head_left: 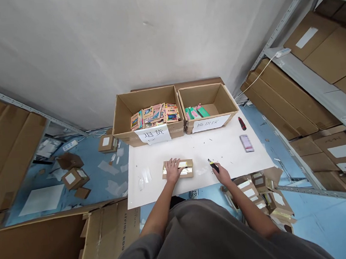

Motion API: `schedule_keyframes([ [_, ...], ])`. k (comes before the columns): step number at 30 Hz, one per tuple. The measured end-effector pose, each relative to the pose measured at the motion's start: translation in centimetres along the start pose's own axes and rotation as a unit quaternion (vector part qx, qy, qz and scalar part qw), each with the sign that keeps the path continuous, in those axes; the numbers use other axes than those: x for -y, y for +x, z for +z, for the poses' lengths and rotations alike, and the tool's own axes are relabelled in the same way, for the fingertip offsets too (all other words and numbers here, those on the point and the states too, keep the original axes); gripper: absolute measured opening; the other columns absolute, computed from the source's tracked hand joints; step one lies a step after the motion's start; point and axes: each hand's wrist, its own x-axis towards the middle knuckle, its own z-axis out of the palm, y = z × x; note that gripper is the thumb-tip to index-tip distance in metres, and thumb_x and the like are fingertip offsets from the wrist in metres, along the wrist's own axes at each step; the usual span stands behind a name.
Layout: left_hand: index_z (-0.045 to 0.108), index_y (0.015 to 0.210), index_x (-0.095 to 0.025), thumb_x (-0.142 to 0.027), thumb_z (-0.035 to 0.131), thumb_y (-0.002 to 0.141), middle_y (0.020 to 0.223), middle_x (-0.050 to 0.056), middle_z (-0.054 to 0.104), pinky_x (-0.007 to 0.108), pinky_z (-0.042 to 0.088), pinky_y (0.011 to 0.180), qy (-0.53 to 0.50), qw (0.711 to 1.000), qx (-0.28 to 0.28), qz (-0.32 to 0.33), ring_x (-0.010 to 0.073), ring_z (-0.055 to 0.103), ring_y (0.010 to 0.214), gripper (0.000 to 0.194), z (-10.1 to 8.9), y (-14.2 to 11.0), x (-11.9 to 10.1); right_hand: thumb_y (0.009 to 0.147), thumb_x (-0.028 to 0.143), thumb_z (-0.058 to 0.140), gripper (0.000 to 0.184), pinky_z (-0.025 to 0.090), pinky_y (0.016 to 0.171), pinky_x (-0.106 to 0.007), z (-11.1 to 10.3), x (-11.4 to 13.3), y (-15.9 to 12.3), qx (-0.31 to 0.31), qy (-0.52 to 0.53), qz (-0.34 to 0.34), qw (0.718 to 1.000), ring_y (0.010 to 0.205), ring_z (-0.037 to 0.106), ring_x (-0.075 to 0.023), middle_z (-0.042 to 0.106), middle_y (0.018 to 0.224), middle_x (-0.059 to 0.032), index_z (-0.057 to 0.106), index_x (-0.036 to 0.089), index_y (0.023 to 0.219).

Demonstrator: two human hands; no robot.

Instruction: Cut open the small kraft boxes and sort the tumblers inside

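Note:
A small cardboard box (188, 170) with shiny tape and a pale label lies on the white-covered table, in front of me. My left hand (172, 170) holds it down from above, fingers across the left half to the far edge and thumb to the right. To the right of the box, my right hand (222, 174) is closed around a black and yellow utility knife (214, 166). The knife points away from me and slightly left, apart from the box. Its tip shows, but I cannot tell how far the blade is out.
At the table's back stand an open carton (125, 138) of colourful packs and another (234, 110) with green and pink items. A red-black cutter (242, 123) and a pixelated purple item (247, 143) lie right. Plastic scraps (145, 176) lie left; opened boxes (249, 191) are below right.

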Motion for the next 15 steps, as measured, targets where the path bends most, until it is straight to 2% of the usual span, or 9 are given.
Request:
schedule_keyframes([
  [2,0.049,0.153,-0.031,-0.051,0.059,0.096,0.157,0.009,0.051,0.056,0.012,0.128,-0.006,1.0,0.001,-0.001,0.0351,0.029,0.153,0.061,-0.2,0.1,-0.1,0.093,0.056,0.059,0.059,0.053,0.078,-0.034,2.5,1.4,-0.1,0.035,0.098,0.023,0.994,0.09,0.069,-0.0264,0.07,0.1,-0.0045,0.046,0.028,0.143],
  [5,0.049,0.153,-0.028,-0.053,0.058,0.095,0.157,0.011,0.05,0.056,0.015,0.127,-0.02,0.999,-0.007,-0.026,0.0358,0.029,0.153,0.064,-0.2,-0.1,-0.5,0.084,0.062,0.068,0.073,0.056,0.074,-0.032,8.3,5.1,-0.2,0.083,0.245,0.059,0.964,0.092,0.071,-0.0252,0.072,0.106,-0.0072,0.044,0.024,0.141],
  [7,0.049,0.152,-0.026,-0.055,0.058,0.094,0.156,0.012,0.052,0.057,0.018,0.126,-0.028,0.997,-0.018,-0.063,0.0371,0.031,0.151,0.066,-0.2,-0.5,-1.1,0.08,0.062,0.072,0.077,0.056,0.076,-0.031,11.3,7.3,0.2,0.047,0.305,0.102,0.946,0.096,0.071,-0.0253,0.072,0.11,-0.0096,0.045,0.02,0.139],
  [8,0.049,0.152,-0.025,-0.056,0.058,0.094,0.155,0.013,0.053,0.057,0.019,0.125,-0.029,0.996,-0.024,-0.085,0.038,0.033,0.15,0.066,-0.2,-0.8,-1.4,0.077,0.061,0.074,0.079,0.056,0.078,-0.031,12.1,8.1,0.7,0.027,0.32,0.12,0.939,0.097,0.071,-0.0256,0.072,0.11,-0.0098,0.045,0.019,0.138],
  [11,0.047,0.153,-0.02,-0.053,0.056,0.096,0.153,0.017,0.052,0.058,0.027,0.119,-0.022,0.988,-0.036,-0.149,0.0405,0.039,0.144,0.067,-0.2,-2.0,-2.2,0.071,0.057,0.08,0.081,0.054,0.083,-0.03,11.9,10.0,3.7,-0.026,0.308,0.147,0.94,0.097,0.071,-0.0261,0.073,0.107,-0.008,0.048,0.019,0.136],
  [12,0.045,0.154,-0.018,-0.051,0.054,0.096,0.152,0.019,0.051,0.057,0.031,0.116,-0.025,0.985,-0.037,-0.165,0.0405,0.043,0.141,0.067,-0.2,-2.4,-2.3,0.071,0.056,0.081,0.08,0.053,0.085,-0.03,11.3,10.5,5.0,-0.04,0.29,0.149,0.944,0.099,0.071,-0.0261,0.073,0.106,-0.0072,0.05,0.019,0.135],
  [15,0.042,0.153,-0.016,-0.048,0.059,0.093,0.141,0.02,0.059,0.048,0.044,0.105,-0.086,0.981,0.006,-0.174,0.0367,0.055,0.128,0.07,0.0,-3.2,-2.2,0.071,0.054,0.082,0.07,0.051,0.085,-0.03,8.9,11.6,8.5,-0.052,0.237,0.151,0.958,0.102,0.069,-0.0258,0.073,0.107,-0.0061,0.055,0.022,0.127],
])
